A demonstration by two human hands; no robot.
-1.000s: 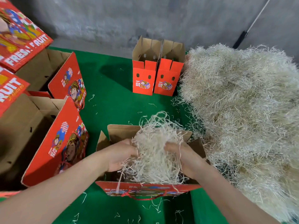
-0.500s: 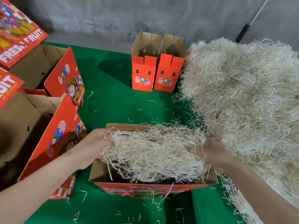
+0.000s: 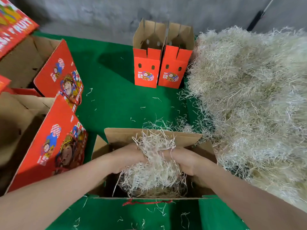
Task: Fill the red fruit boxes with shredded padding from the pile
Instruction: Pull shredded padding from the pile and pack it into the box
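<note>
A wad of pale shredded paper padding (image 3: 155, 165) is gripped by the left hand (image 3: 131, 156) and the right hand (image 3: 184, 161), fingers curled into it, inside the open red cardboard fruit box (image 3: 121, 135) — just beside the big pile of shreds (image 3: 249, 105). The stuffing step is judged to be in hand; next, the wad must be pressed down, spread and released.

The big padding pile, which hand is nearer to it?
Right. The right hand grips the clump on the side beside the pile; the left hand grips its other side, farther away.
</note>
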